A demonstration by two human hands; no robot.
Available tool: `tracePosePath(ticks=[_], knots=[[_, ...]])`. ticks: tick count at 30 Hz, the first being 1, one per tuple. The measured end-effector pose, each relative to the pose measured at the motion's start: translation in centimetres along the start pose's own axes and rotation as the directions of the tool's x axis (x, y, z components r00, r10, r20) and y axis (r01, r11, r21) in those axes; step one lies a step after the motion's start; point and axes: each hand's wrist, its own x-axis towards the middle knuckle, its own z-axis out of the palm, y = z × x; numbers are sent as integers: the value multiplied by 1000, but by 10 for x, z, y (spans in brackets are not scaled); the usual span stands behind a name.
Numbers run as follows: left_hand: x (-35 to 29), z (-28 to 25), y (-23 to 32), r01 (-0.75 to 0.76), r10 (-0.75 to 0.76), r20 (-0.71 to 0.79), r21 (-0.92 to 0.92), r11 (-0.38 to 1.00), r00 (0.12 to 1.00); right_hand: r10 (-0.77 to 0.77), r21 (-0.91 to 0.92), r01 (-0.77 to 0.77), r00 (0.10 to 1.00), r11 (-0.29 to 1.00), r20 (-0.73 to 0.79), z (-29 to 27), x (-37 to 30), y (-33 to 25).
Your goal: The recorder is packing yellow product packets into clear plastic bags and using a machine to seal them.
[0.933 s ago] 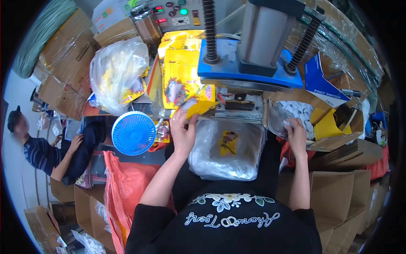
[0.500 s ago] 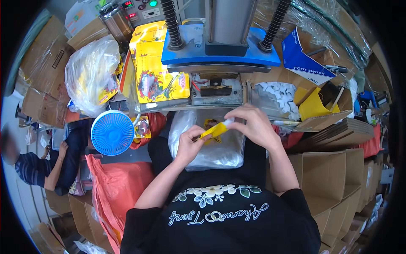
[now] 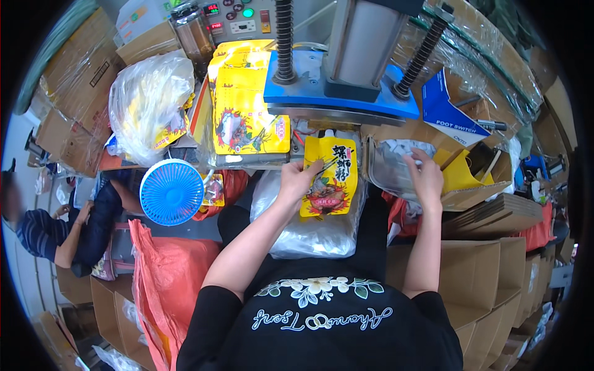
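My left hand (image 3: 298, 182) grips the left edge of a yellow printed pouch (image 3: 334, 196), which is held upright with its face toward me. A small white piece (image 3: 329, 133) shows at the pouch's top edge. Beneath the pouch, a clear plastic bag (image 3: 309, 238) rests on my lap. My right hand (image 3: 427, 180) is over a clear tray (image 3: 387, 175) of small white plastic pieces (image 3: 396, 147), its fingers bent together at the tips. Whatever lies between those fingertips is too small to make out. The press (image 3: 340, 102) with a blue plate stands just beyond the pouch.
Yellow pouches (image 3: 250, 133) lie stacked left of the press. A blue fan (image 3: 172, 193) and a filled plastic bag (image 3: 148, 105) stand further left. Cardboard boxes (image 3: 464, 266) and an open blue-and-white box (image 3: 455, 117) are on the right. Another person (image 3: 49, 232) sits far left.
My right hand has left the pouch and moved right to the tray of white pieces. My left hand has raised the pouch and turned its printed face toward me. The view has shifted.
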Motion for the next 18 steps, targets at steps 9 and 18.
tracePosePath(ticks=[9,18], knots=[[7,-13,20,-143,149,1,290,946,989,-85,-100,81,996,992,-36,42,3,24],[-9,-109,17,-284,702,241,957,-58,670,-353,-87,344,924,935,-145,42,8,5]])
